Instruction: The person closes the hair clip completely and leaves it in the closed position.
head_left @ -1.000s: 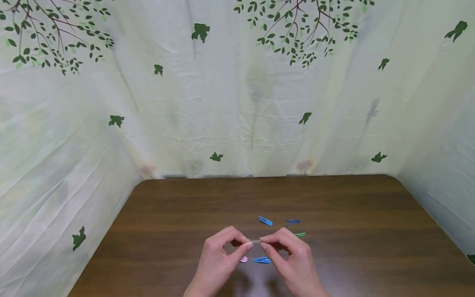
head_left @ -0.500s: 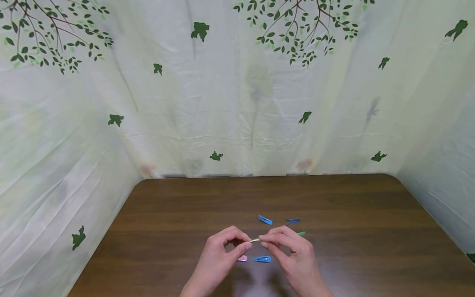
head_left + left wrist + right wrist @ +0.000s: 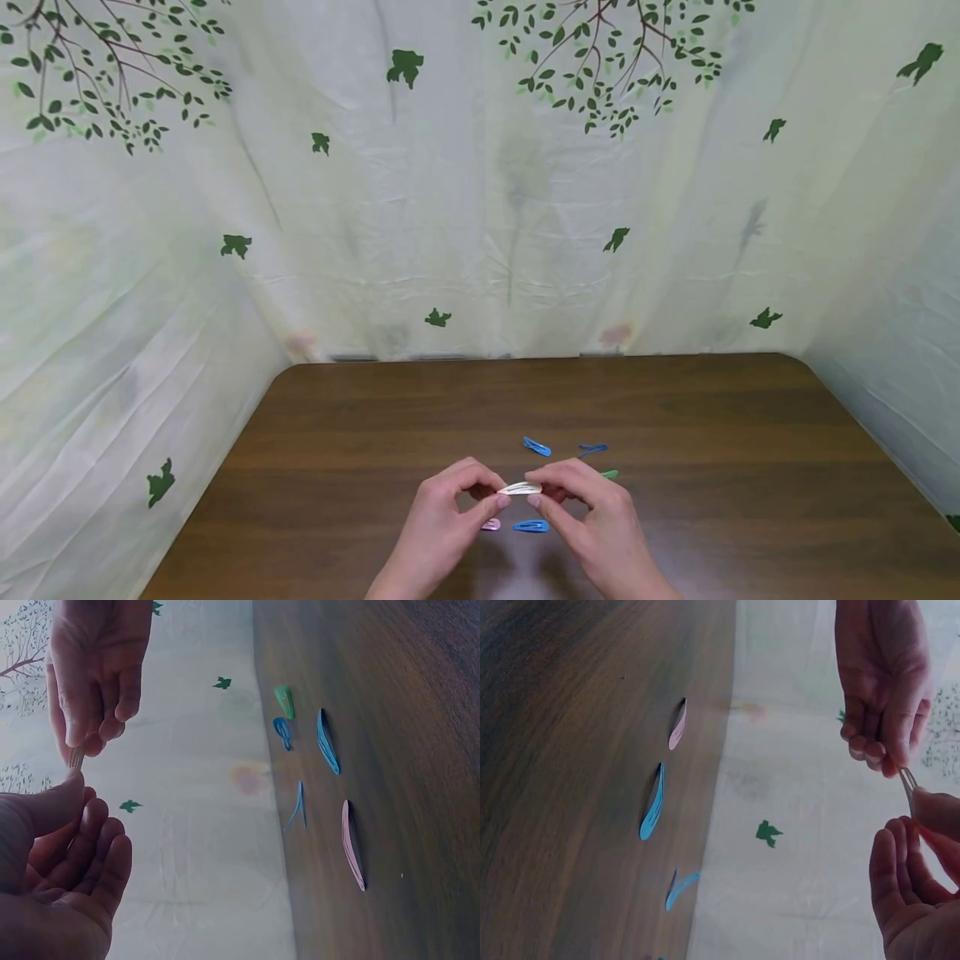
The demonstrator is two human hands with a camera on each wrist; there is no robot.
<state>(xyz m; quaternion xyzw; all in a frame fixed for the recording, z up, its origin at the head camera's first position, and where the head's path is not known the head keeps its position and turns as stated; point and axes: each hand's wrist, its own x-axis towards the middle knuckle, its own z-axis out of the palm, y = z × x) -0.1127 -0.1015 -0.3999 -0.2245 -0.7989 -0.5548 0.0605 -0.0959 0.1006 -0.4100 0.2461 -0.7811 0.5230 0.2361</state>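
Observation:
A white snap hair clip (image 3: 521, 489) is held up above the table between both hands, its slotted face showing in the head view. My left hand (image 3: 448, 515) pinches its left end between thumb and forefinger. At the other end, thumb and forefinger of my right hand (image 3: 592, 515) hold the clip. The right wrist view shows the clip (image 3: 908, 784) edge-on as a narrow bar bridging the fingertips. Below the hands lie a blue snap clip (image 3: 531, 526) and a pink clip (image 3: 352, 846), the pink one partly hidden by the left hand in the head view.
Farther back on the brown table (image 3: 360, 467) lie a blue clip (image 3: 537, 446), another blue clip (image 3: 592, 448) with its arms spread, and a green clip (image 3: 611, 473) half covered by the right hand. A pale curtain (image 3: 480, 208) with leaf prints surrounds the table's back and sides.
The white clip has turned between the fingers from a thin edge to its broad, slotted face. Both hands have stayed almost in place; the clips on the table have not moved.

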